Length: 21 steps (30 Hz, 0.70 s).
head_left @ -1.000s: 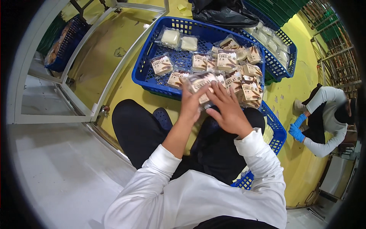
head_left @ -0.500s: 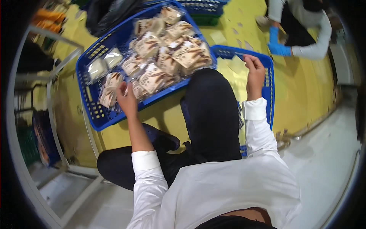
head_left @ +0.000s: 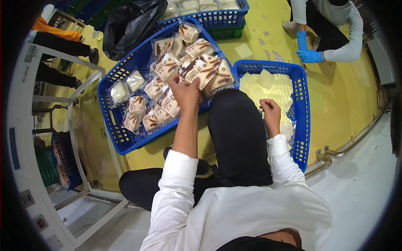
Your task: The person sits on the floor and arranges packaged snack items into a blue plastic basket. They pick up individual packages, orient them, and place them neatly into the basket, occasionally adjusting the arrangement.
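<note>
My left hand (head_left: 185, 93) is over the large blue basket (head_left: 140, 144), toward the right half of its near edge. Its thumb and forefinger stand a little apart at the labelled packets (head_left: 164, 66) heaped there; I cannot tell whether they grip one. The back of the hand hides part of the pile.

My right hand (head_left: 271, 115) hangs over the left side of the smaller blue basket (head_left: 302, 104), its fingers curled in close to the thumb. Whether something thin is pinched between them, I cannot tell. Under and beyond it, pale yellow paper squares (head_left: 266, 79) lie loosely in that basket, and some clear wrappers (head_left: 288, 129) are near its right edge.

In the large basket, the labelled packets crowd the right edge and spread along the near edge to the near left corner. Two plain white packets (head_left: 119, 93) sit beside each other by the far left corner. A black plastic bag (head_left: 133, 29) slumps against the far edge, and past that edge another blue basket (head_left: 209, 19) of white packets stands on a green crate (head_left: 226, 32). One paper square (head_left: 243, 51) lies on the yellow floor (head_left: 331, 108) beyond the smaller basket's far edge. Farther right, a co-worker in blue gloves (head_left: 310, 56) crouches.
</note>
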### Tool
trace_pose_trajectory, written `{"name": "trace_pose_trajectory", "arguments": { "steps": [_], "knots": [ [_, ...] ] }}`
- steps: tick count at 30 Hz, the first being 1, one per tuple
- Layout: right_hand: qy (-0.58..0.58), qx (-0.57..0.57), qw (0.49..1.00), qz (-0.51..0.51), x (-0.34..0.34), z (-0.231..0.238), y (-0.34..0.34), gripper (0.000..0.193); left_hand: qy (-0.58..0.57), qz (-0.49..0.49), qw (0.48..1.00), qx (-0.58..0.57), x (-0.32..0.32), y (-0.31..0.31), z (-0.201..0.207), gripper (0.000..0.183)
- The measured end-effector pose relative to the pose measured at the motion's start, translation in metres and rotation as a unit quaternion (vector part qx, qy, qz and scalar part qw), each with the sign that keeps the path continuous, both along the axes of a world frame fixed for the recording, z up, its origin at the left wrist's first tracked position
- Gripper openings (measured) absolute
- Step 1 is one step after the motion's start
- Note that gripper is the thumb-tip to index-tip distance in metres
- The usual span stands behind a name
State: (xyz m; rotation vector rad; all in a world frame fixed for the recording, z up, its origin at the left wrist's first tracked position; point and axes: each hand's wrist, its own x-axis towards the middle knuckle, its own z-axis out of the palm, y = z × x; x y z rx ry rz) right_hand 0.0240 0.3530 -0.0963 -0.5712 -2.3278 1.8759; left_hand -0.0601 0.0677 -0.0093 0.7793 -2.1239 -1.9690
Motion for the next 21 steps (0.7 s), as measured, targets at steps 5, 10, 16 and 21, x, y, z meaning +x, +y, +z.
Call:
{"name": "trace_pose_trajectory", "arguments": {
  "steps": [5, 10, 16, 21],
  "knots": [
    [0.15, -0.034, 0.976, 0.151, -0.073, 0.108, -0.072, 0.02, 0.067, 0.02, 0.998, 0.0, 0.025, -0.009, 0.024, 0.058],
    [0.078, -0.073, 0.967, 0.231, -0.139, 0.125, -0.136, 0.029, 0.106, -0.046, 0.987, 0.113, 0.032, -0.018, 0.029, 0.044],
    [0.068, 0.007, 0.973, 0.219, -0.174, 0.112, -0.143, 0.026, 0.095, -0.015, 0.995, 0.008, 0.05, -0.052, 0.01, 0.028],
    [0.149, 0.101, 0.974, 0.141, -0.167, 0.132, -0.15, 0.026, 0.192, 0.099, 0.963, 0.16, 0.08, -0.059, 0.051, 0.023]
  ]
}}
